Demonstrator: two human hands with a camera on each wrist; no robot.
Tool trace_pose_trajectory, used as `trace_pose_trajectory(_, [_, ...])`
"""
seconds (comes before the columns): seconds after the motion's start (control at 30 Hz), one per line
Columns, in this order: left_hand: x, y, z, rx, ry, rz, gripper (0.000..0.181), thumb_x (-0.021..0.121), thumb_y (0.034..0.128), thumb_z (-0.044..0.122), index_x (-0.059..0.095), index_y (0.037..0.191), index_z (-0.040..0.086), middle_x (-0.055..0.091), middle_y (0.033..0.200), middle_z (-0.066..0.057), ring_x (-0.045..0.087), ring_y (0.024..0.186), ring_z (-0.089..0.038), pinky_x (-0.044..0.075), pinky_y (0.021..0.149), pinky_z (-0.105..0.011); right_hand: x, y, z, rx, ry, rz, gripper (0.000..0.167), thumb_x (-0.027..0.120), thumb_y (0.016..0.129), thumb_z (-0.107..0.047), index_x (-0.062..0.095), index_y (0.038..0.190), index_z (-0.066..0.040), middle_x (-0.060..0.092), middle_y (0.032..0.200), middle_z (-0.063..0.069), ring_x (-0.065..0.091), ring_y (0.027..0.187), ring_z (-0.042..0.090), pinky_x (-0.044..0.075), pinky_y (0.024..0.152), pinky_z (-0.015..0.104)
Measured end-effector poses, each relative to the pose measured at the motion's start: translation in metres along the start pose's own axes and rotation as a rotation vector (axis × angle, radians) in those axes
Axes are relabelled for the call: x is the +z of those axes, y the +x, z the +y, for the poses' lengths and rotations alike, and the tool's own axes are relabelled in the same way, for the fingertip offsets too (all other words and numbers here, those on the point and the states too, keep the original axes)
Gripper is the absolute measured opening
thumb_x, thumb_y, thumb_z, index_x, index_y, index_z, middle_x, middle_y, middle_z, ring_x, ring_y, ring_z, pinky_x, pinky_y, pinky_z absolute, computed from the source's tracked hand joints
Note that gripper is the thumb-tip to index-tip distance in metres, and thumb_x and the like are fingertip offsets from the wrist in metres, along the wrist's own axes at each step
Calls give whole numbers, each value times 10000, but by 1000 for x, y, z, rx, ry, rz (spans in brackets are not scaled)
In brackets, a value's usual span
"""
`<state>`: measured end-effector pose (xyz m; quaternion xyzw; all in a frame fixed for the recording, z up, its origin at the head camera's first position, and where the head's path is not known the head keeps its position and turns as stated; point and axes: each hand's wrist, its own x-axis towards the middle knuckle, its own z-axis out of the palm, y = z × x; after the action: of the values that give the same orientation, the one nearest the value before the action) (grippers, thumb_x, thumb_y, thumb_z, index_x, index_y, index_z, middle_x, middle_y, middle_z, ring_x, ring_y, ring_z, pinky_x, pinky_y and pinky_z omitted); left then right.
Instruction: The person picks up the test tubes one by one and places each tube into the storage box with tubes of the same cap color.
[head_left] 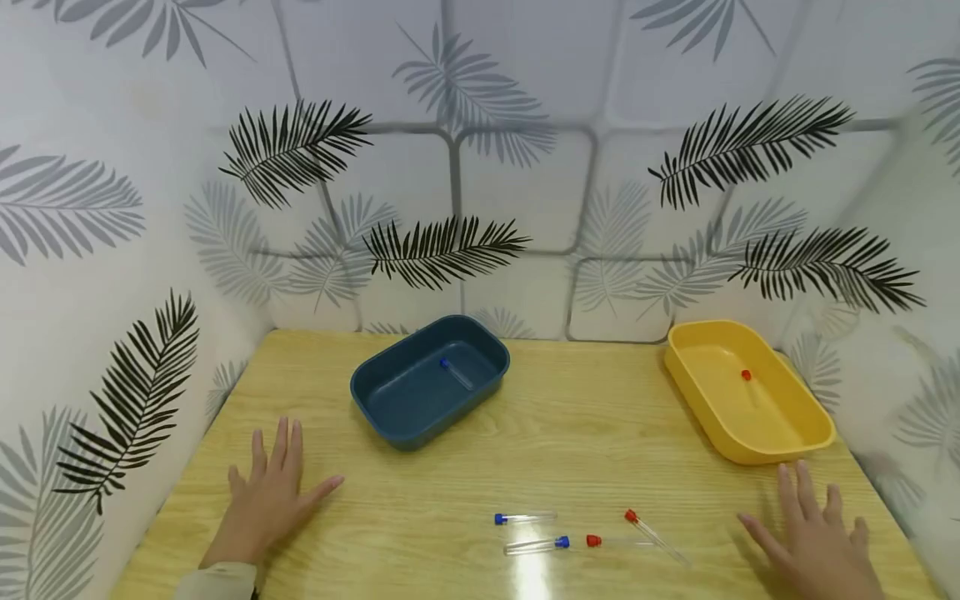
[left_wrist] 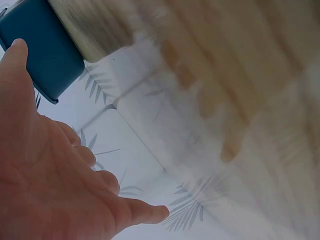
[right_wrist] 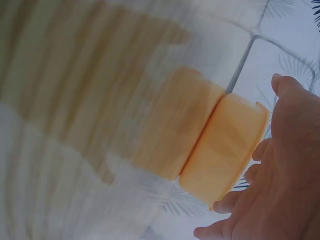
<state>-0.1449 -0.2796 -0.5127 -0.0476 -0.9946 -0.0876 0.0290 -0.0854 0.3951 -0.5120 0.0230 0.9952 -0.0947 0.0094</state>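
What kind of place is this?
Probably a little indoor workspace. There's a wood-grain table, with a leaf-patterned backdrop behind it, and small capped tubes, a dark blue tray and a yellow tray on top.

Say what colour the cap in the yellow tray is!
The cap is red, clearest in the head view.

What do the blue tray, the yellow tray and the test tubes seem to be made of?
The blue tray: probably plastic, satin finish; smooth walls, rounded corners.
The yellow tray: likely plastic too, smooth, fairly matte; even colour, rounded rim.
The test tubes: clear glass or plastic, glossy; transparent with light streaks, but which one is unclear.
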Motion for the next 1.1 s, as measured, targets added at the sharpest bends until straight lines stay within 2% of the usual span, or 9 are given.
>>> trace_pose_trajectory(0.2, [1,11,-2,15,-14,0,1035,363,813,757,5,1497,67,15,1542,-167,13,1345,-496,92,841,-801,3,-4,-14,-50,-2,74,916,446,902,-587,58,1470,19,27,1491,293,118,1176,670,38,797,815])
trace_pose_trajectory(0.47, [3,27,1,61,-70,-7,1005,391,834,721,-41,1495,101,-75,1544,-99,-135,1371,-371,101,839,-802,9,-3,-39,-154,-52,163,891,504,880,-575,133,1484,-34,37,1534,190,227,1194,610,140,803,802])
trace_pose_trajectory(0.7, [5,44,-1,129,-171,-32,1017,464,827,688,-92,1487,150,-109,1542,-67,-121,1384,-330,134,901,-759,14,-1,-66,-228,-27,186,866,526,878,-551,148,1491,-70,49,1543,160,156,1284,556,82,888,779])
trace_pose_trajectory(0.9, [2,54,-2,180,-249,-60,1032,520,818,656,-101,1484,171,-131,1538,-32,-106,1393,-291,145,957,-712,20,2,-95,-300,-71,205,827,525,862,-580,273,1461,-67,185,1519,159,154,1321,497,109,952,732])
trace_pose_trajectory(1.1, [1,63,-3,240,-228,-57,1033,555,830,606,-48,1488,86,-57,1544,-104,-81,1398,-302,167,987,-673,28,6,-130,-437,-99,271,797,525,844,-606,392,1401,-53,314,1463,174,271,1283,487,245,969,661])
